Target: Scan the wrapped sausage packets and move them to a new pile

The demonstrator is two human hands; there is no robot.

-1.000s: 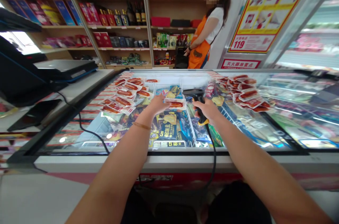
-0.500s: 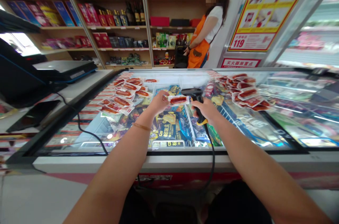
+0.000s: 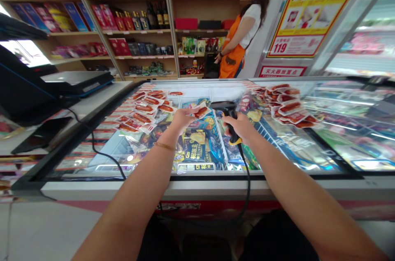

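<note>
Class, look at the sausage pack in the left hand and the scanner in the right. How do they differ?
The sausage pack is reddish-brown in pale wrapping; the scanner is mostly black with a yellow-orange part. The scanner trails a black cable; the sausage pack has none. The sausage pack looks smaller than the scanner. Both are hand-held over the freezer.

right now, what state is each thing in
left hand, closed on sausage packet
sausage packet, tilted
right hand, gripping barcode scanner
barcode scanner, held grip downward
scanner cable, hanging slack
glass freezer lid, shut
left sausage packets, spread on glass
right sausage packets, heaped on glass
</note>
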